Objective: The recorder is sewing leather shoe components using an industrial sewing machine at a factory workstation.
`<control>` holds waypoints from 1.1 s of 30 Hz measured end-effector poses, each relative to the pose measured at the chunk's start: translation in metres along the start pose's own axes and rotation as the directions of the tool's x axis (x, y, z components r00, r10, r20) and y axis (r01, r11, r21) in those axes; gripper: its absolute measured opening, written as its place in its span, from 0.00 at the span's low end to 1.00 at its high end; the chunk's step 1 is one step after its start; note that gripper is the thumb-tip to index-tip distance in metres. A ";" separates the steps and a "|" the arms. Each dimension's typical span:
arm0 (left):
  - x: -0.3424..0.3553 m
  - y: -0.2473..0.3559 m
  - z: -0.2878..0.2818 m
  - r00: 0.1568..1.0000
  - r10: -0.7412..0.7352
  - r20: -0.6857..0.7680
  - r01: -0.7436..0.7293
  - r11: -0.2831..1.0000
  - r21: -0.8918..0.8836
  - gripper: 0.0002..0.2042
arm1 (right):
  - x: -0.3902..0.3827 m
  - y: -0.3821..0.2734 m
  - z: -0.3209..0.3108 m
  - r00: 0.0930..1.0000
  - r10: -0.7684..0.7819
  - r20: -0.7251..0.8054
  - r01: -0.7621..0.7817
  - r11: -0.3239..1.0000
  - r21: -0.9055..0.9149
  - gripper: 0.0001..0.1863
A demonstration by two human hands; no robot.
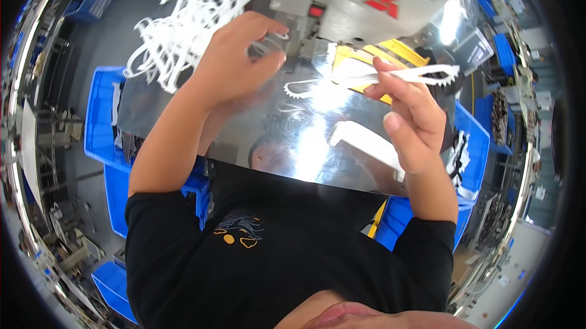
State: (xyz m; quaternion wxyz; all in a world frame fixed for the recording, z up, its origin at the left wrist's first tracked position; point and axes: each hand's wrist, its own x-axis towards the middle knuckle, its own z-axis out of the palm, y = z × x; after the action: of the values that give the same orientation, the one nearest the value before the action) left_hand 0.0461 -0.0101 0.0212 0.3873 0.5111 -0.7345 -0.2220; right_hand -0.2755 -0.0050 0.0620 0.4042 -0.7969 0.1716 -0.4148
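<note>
My left hand [238,60] is raised beside the machine head, thumb and fingers apart. A tiny white bit shows by its fingertips; whether it touches them I cannot tell. My right hand [418,118] holds a white toothed strip [436,74] between its upper fingers, the thumb standing apart. Looped at both ends, this strip reaches left across the shiny metal table [268,130]. A pile of similar white strips [183,27] lies beyond my left hand. Below my right fingers sits a bent white piece [369,146] on the tabletop.
A light grey machine head [360,8], like a sewing machine's, hangs over the far side, with a yellow part [400,52] beside it. Blue bins stand at the left [101,121] and right [479,130] of the table. The metal surface reflects bright light.
</note>
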 end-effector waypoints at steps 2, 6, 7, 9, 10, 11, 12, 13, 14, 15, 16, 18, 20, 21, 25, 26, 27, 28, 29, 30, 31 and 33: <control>-0.005 0.017 0.000 0.994 0.097 0.050 -0.089 0.986 -0.143 0.20 | -0.012 -0.002 -0.003 0.996 0.059 -0.070 -0.050 0.990 0.130 0.29; -0.012 0.052 0.017 0.951 0.064 0.304 0.103 0.858 -0.502 0.21 | -0.031 -0.006 -0.010 0.968 0.209 -0.139 -0.132 0.895 0.426 0.30; -0.014 0.058 0.026 0.945 0.080 0.316 0.097 0.856 -0.507 0.21 | -0.036 -0.006 -0.011 0.951 0.254 -0.174 -0.132 0.846 0.516 0.30; -0.015 0.062 0.046 0.957 -0.121 0.262 0.256 0.778 -0.574 0.17 | -0.045 -0.003 -0.019 0.940 0.264 -0.214 -0.119 0.845 0.521 0.31; -0.011 0.063 0.052 0.978 -0.055 0.200 0.159 0.818 -0.553 0.11 | -0.049 -0.001 -0.024 0.926 0.279 -0.256 -0.117 0.854 0.507 0.32; -0.007 0.068 0.054 0.976 -0.042 0.215 0.156 0.820 -0.551 0.11 | -0.053 0.002 -0.029 0.908 0.294 -0.298 -0.115 0.861 0.496 0.32; -0.004 0.075 0.054 0.953 -0.151 0.261 0.276 0.788 -0.551 0.09 | -0.057 0.004 -0.035 0.888 0.306 -0.343 -0.133 0.885 0.446 0.37; 0.000 0.079 0.056 0.916 -0.258 0.307 0.391 0.743 -0.543 0.07 | -0.058 0.006 -0.042 0.881 0.306 -0.361 -0.127 0.888 0.443 0.37; 0.005 0.078 0.060 0.914 -0.249 0.321 0.392 0.746 -0.538 0.07 | -0.058 0.008 -0.051 0.849 0.279 -0.449 -0.123 0.931 0.345 0.39; 0.009 0.075 0.064 0.899 -0.273 0.343 0.431 0.690 -0.582 0.07 | -0.055 0.010 -0.059 0.816 0.243 -0.525 -0.129 0.961 0.246 0.41; 0.012 0.072 0.067 0.882 -0.297 0.366 0.469 0.628 -0.622 0.08 | -0.050 0.007 -0.068 0.773 0.298 -0.560 -0.158 0.945 0.285 0.47; 0.015 0.063 0.076 0.876 -0.301 0.376 0.480 0.611 -0.630 0.09 | -0.048 0.008 -0.095 0.761 0.421 -0.493 -0.340 0.907 0.249 0.47; 0.017 0.051 0.082 0.866 -0.285 0.411 0.498 0.573 -0.651 0.10 | -0.052 0.024 -0.111 0.746 0.556 -0.367 -0.541 0.827 0.155 0.44; 0.018 0.048 0.084 0.861 -0.286 0.421 0.506 0.574 -0.644 0.10 | -0.054 0.029 -0.119 0.739 0.561 -0.373 -0.543 0.824 0.163 0.44; 0.018 0.038 0.082 0.785 -0.266 0.559 0.597 0.562 -0.572 0.10 | -0.064 0.041 -0.118 0.645 0.762 -0.050 -0.720 0.629 0.293 0.38; 0.017 0.031 0.081 0.781 -0.197 0.593 0.586 0.559 -0.586 0.09 | -0.066 0.040 -0.115 0.661 0.748 -0.061 -0.727 0.658 0.196 0.38; 0.016 0.028 0.081 0.772 -0.127 0.623 0.576 0.554 -0.601 0.09 | -0.067 0.040 -0.113 0.677 0.733 -0.070 -0.726 0.680 0.096 0.37; 0.015 0.028 0.079 0.764 -0.133 0.632 0.585 0.555 -0.591 0.09 | -0.068 0.044 -0.115 0.673 0.736 -0.071 -0.728 0.676 0.110 0.37; 0.015 0.032 0.079 0.783 -0.099 0.615 0.552 0.566 -0.612 0.09 | -0.069 0.048 -0.120 0.660 0.751 0.033 -0.751 0.657 0.063 0.36; 0.016 0.034 0.078 0.800 -0.065 0.597 0.518 0.576 -0.632 0.08 | -0.071 0.051 -0.123 0.637 0.759 0.136 -0.767 0.641 0.014 0.36; 0.016 0.035 0.077 0.793 -0.066 0.605 0.526 0.575 -0.627 0.08 | -0.073 0.052 -0.123 0.633 0.762 0.134 -0.771 0.636 0.023 0.36; 0.016 0.036 0.076 0.792 -0.124 0.598 0.539 0.603 -0.588 0.07 | -0.077 0.051 -0.122 0.554 0.820 0.144 -0.830 0.531 0.171 0.29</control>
State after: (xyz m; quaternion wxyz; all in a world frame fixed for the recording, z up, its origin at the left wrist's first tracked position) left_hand -0.0376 -0.0168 0.0071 0.3043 0.3674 -0.5419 -0.6919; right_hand -0.4156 -0.0512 0.0216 0.6410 -0.5809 0.4710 -0.1728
